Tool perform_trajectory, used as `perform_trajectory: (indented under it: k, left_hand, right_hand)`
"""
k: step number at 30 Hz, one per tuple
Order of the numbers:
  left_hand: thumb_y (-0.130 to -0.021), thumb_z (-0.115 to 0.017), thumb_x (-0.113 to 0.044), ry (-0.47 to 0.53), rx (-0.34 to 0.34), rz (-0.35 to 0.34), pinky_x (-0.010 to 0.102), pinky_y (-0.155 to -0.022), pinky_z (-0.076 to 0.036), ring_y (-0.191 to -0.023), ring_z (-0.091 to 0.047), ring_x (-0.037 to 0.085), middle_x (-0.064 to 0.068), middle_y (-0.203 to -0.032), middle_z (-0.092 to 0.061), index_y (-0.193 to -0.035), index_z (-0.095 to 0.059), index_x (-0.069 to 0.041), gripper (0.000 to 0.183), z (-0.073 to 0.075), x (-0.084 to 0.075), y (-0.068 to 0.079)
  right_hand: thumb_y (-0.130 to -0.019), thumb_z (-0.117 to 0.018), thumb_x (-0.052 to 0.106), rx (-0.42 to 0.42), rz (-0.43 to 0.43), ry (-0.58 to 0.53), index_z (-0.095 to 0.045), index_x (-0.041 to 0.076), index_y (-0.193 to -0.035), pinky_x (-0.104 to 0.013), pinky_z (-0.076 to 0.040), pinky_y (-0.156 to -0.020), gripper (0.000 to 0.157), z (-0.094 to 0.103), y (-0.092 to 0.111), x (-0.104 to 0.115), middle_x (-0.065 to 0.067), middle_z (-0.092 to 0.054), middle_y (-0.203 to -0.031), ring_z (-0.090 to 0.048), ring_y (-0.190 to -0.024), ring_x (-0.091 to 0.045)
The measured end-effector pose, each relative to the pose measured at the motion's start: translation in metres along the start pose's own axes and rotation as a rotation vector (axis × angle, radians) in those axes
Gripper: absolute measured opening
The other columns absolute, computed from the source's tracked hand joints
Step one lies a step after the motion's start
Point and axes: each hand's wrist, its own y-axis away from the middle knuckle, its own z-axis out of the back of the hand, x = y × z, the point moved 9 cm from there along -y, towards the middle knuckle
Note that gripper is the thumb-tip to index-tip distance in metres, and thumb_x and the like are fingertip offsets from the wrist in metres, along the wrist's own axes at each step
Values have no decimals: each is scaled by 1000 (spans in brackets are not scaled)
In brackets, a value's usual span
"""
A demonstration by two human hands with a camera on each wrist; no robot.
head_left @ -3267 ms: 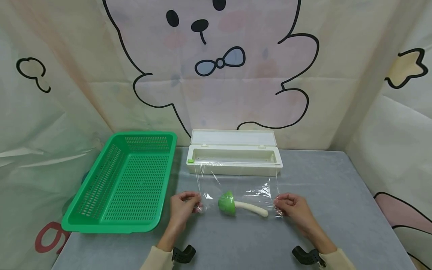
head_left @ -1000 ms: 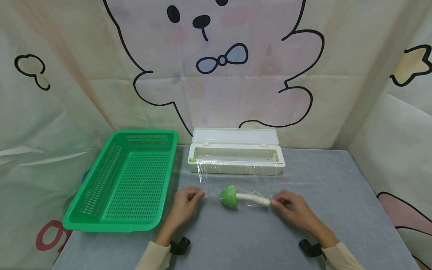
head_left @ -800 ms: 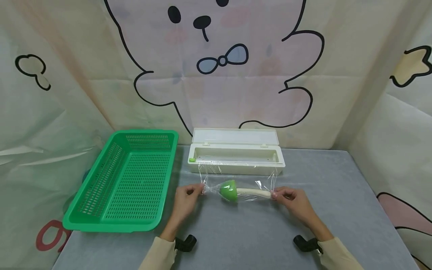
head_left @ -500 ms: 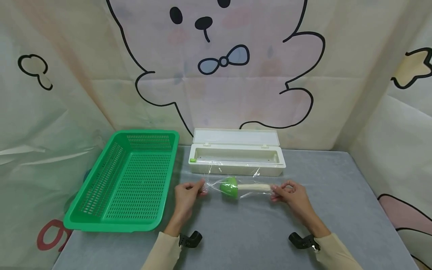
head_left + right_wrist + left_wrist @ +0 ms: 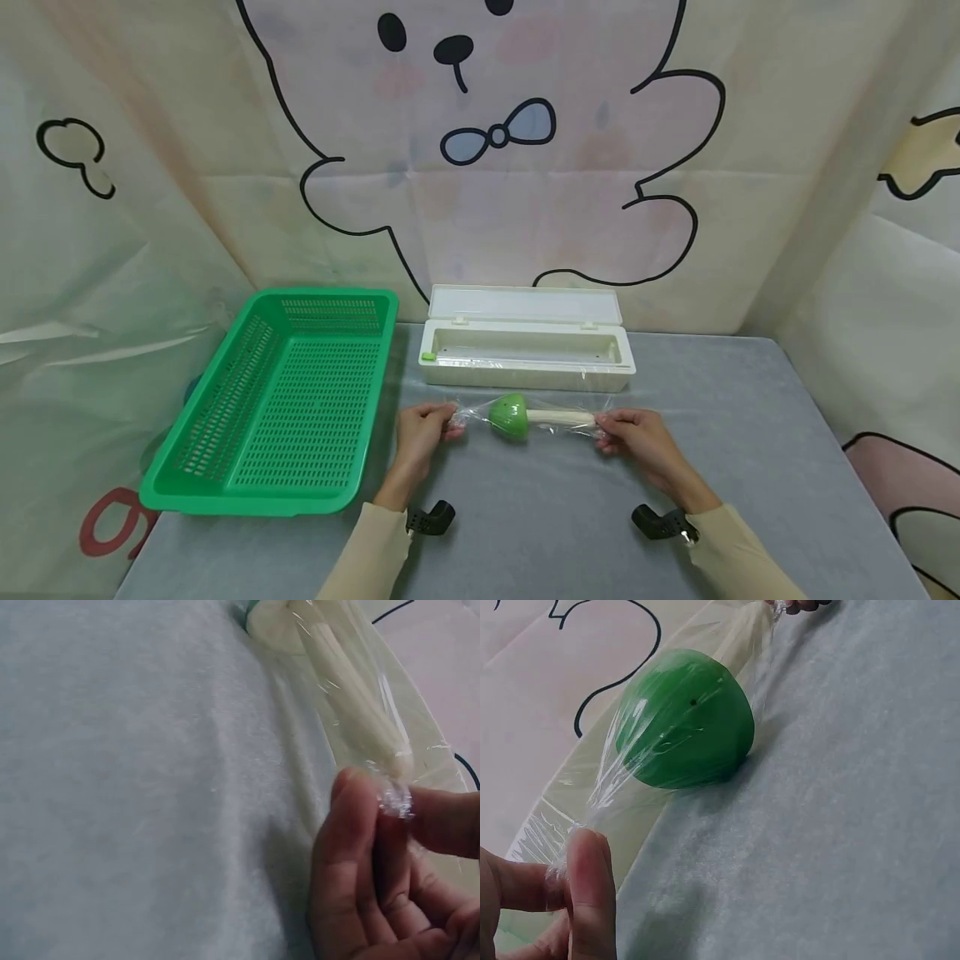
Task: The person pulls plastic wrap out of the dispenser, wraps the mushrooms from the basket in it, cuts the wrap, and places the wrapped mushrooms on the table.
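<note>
A toy mushroom with a green cap (image 5: 510, 417) and a long pale stem (image 5: 349, 690) lies crosswise in front of the cling film dispenser, wrapped in clear cling film (image 5: 604, 784). At the cap end, my left hand (image 5: 420, 437) pinches the gathered film between thumb and fingers, a short way from the cap. My right hand (image 5: 641, 442) pinches a twisted bunch of film right at the stem's tip, its other fingers curled below. Film creases run tight over the cap in the left wrist view.
Behind the mushroom stands the white cling film dispenser (image 5: 525, 377), lid (image 5: 525, 305) raised, with a small green slider (image 5: 428, 357) at its left. A green perforated basket (image 5: 363, 417) is on the left of the grey tabletop (image 5: 540, 533). A printed cloth (image 5: 585, 217) hangs behind.
The film was spread wide from the dispenser around the mushroom; now it is gathered closely about it and bunched at both ends. Both hands and the mushroom have moved towards the dispenser.
</note>
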Motion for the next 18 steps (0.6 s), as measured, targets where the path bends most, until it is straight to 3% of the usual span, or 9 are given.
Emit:
perform_trajectory:
  k: [7,14,18]
  left_hand:
    - [-91,-68,-2,-55,-54,72,22,-56,-57,-53,-66,9,9,-71,-68,-96,-72,13,16,-4,9,-14]
    - [-88,-68,2,-75,-76,111,21,-51,-55,-49,-64,8,8,-63,-66,-86,-71,12,11,-7,12,-23]
    - [-85,-69,3,-90,-86,96,21,-48,-54,-47,-62,8,7,-60,-65,-84,-71,13,10,-9,9,-24]
  right_hand:
    - [-102,-59,7,-4,-65,79,-64,-17,-108,-25,-59,-61,25,-3,-15,-5,-8,-67,-78,-68,-65,-12]
    - [-98,-64,10,-78,-73,244,-65,-10,-87,-26,-56,-51,22,-1,-23,-2,-7,-66,-68,-65,-54,-13]
    - [-94,-66,13,-126,-76,326,-68,-7,-78,-24,-53,-46,25,0,-26,1,-6,-64,-61,-62,-49,-13]
